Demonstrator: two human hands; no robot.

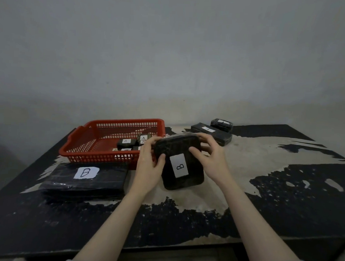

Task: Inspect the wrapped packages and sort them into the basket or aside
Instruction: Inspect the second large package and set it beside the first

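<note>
A black wrapped package with a white label marked B is held tilted above the table's middle. My left hand grips its left edge and my right hand grips its right and far edge. The red plastic basket stands behind and to the left, with several small black packages labelled A inside. A large flat black package marked B lies on the table in front of the basket. Two black packages labelled A lie at the back right: a long one and a small one.
The table has a worn black and beige top; its front edge runs across the bottom of the view. A plain grey wall stands right behind it. Bare tabletop lies to the right of my hands.
</note>
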